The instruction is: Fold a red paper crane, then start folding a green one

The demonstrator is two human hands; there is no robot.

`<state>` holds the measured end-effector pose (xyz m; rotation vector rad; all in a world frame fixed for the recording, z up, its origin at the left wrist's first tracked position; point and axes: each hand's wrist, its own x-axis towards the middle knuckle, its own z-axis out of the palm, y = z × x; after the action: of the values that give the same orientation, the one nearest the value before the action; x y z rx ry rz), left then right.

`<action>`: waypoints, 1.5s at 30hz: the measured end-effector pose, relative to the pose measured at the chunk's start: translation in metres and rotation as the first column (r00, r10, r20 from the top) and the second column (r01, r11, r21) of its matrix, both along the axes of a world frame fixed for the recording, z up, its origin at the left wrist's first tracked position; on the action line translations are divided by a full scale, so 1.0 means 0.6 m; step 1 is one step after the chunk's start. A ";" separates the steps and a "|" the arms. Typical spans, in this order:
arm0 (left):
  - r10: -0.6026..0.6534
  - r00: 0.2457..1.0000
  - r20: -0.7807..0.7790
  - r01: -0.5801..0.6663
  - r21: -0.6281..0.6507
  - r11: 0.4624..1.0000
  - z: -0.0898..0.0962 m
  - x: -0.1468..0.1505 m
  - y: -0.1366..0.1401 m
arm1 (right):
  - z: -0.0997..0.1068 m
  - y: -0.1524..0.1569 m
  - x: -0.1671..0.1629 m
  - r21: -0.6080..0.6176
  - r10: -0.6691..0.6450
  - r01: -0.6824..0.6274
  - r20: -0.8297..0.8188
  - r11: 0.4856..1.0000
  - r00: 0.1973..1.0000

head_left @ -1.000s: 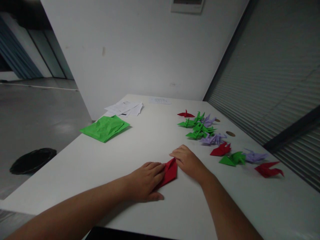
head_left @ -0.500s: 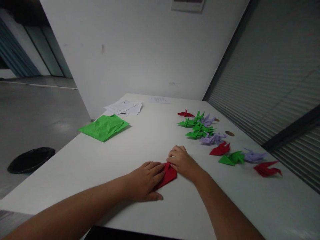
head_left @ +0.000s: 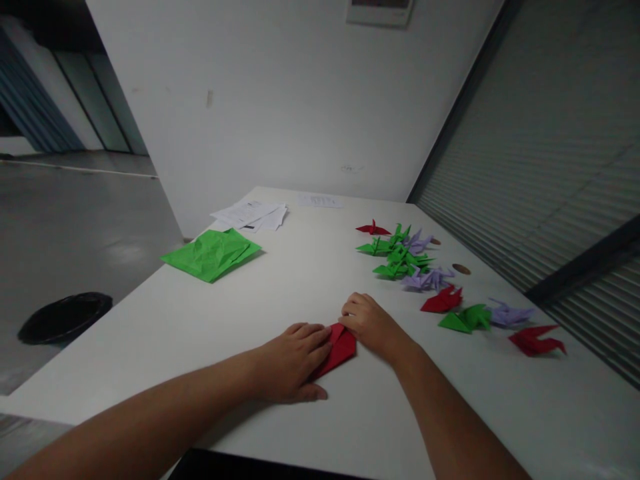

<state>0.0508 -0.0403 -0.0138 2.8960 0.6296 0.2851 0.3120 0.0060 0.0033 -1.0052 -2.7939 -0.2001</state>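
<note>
A folded piece of red origami paper (head_left: 343, 348) lies on the white table in front of me. My left hand (head_left: 294, 363) rests flat over its left part, fingers stretched out and thumb apart, hiding that side. At the paper's upper right corner, the curled fingers of my right hand (head_left: 369, 324) pinch and press the edge. The fingertips partly cover the fold there.
Several folded paper cranes in green, purple and red (head_left: 443, 299) stand along the table's right side. Crumpled green paper sheets (head_left: 210, 255) lie at the left, with printed papers (head_left: 247, 213) behind. A black-lined bin (head_left: 65, 319) stands on the floor at left.
My right hand has shifted very slightly to the right along the red paper's top corner. My left hand stays flat on the paper. The view has moved a little.
</note>
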 end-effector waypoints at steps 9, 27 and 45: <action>0.072 0.997 -0.022 -0.070 0.067 0.995 0.002 0.003 -0.008 | 0.007 0.004 0.039 -0.109 -0.076 0.042 -0.332 0.993 0.940; 0.169 0.984 -0.064 -0.163 0.084 0.983 -0.007 0.010 -0.010 | -0.005 -0.036 -0.012 -0.401 -0.082 0.016 -0.147 0.916 0.986; 0.129 0.988 -0.089 -0.124 0.061 0.990 -0.016 0.000 -0.007 | -0.025 0.002 0.029 -0.410 -0.197 0.140 -0.100 0.901 0.975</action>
<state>0.0507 -0.0445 -0.0233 2.9411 0.8358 0.1879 0.3294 0.0074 -0.0117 -1.2933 -2.6723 0.4286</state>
